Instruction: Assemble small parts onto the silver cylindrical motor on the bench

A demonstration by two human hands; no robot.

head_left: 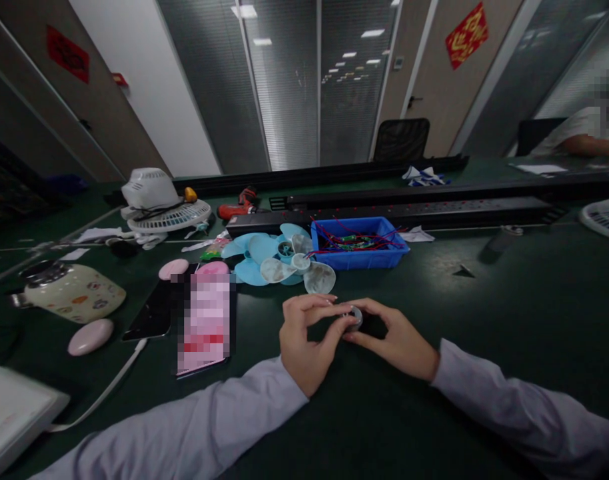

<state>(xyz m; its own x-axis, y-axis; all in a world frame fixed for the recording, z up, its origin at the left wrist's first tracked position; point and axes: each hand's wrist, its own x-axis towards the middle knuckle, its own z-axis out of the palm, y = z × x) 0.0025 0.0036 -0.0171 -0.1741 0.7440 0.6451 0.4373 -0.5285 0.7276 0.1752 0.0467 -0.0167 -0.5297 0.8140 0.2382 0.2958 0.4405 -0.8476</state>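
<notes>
We judge that we are at a fitting or turning step: our left hand (309,343) and right hand (394,340) meet over the dark green matte tabletop (509,320), both pinching 1 small round grey part (355,317) between fingertips and thumbs, so the part sits low on the table just in front of us, between the 2 hands. Both hands are closed around it; its details are too small to make out. The next move seems to call for a steady counter-grip, 1 hand bracing while the other twists or presses, without letting the smooth little piece slip. Just beyond our hands lie the pale blue plastic fan blades (257,257) and translucent clear fan blades (317,275), glossy and petal-shaped, overlapping one another. Beside them stands the blue rectangular plastic bin (357,257), holding red wires and a green board. To our left lie a black glossy phone (152,313), 2 pink oval pebble-like cases (90,335), a cream patterned rounded appliance (69,293) and a white ribbed fan grille (172,215).
</notes>
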